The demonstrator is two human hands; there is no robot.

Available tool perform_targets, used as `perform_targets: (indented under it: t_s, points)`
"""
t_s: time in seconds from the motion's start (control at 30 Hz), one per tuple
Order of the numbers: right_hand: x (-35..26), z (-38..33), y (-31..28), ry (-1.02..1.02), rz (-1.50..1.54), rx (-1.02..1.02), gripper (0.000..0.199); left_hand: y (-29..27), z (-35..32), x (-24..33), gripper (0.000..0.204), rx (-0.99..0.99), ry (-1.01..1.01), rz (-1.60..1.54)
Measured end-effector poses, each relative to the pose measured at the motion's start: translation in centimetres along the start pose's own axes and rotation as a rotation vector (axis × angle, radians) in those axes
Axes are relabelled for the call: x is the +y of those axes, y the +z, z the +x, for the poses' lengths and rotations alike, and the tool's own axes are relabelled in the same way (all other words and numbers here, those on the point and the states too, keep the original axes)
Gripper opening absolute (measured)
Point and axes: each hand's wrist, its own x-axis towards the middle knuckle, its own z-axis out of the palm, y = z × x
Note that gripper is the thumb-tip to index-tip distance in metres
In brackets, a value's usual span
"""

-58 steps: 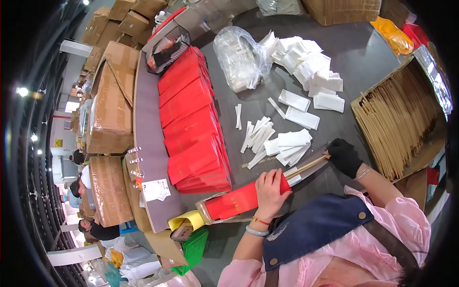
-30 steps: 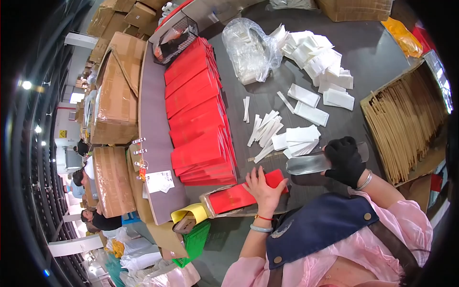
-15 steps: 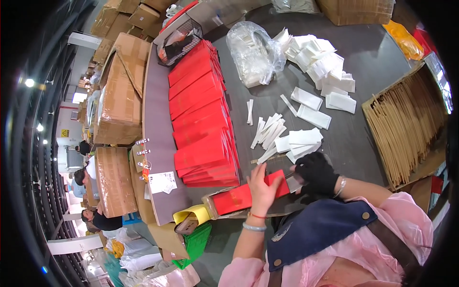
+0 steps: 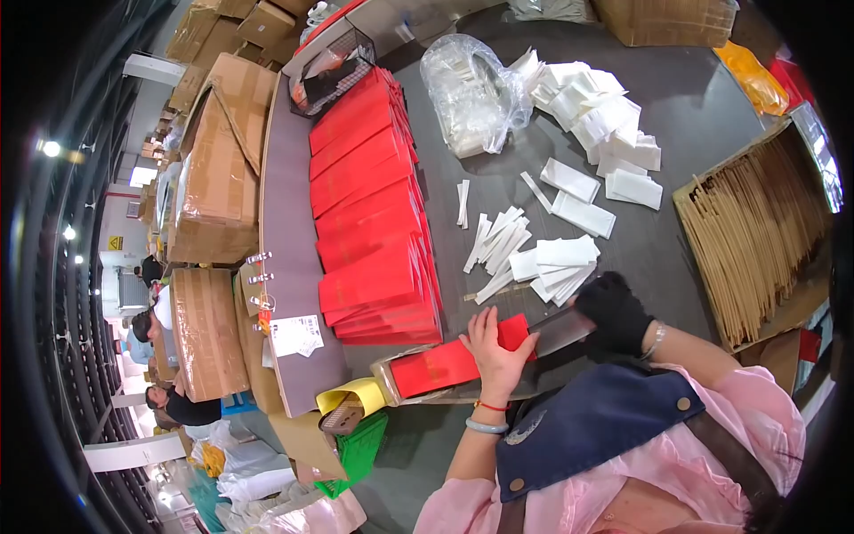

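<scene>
One red envelope (image 4: 449, 363) lies at the near edge of the dark tabletop (image 4: 676, 116), pinned under the bare left hand (image 4: 495, 349), fingers spread flat on it. The gloved right hand (image 4: 614, 313) grips a flat grey sleeve (image 4: 560, 329) at the envelope's end, fingers closed around it. Beyond lie white paper slips (image 4: 551, 260) and a row of red envelopes (image 4: 374, 205).

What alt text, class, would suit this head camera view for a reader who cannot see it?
A person's bare left hand presses a flat red box on a dark table while the black-gloved right hand holds a clear sleeve at its end. Red boxes and white paper packets lie beyond.
</scene>
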Motion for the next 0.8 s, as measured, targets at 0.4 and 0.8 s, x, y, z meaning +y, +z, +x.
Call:
perform_targets:
  t_s: [0.4,0.8]
  points:
    - [0.9,-3.9,-5.2,0.159,-0.03,0.096,0.059,-0.2,-0.2,-0.7,0.086,-0.002,-0.023,-0.039]
    - [0.4,-1.2,-2.1,0.028,0.151,0.256,0.074,-2.7,5.5,-2.4,0.032,0.0,0.197,-0.031]
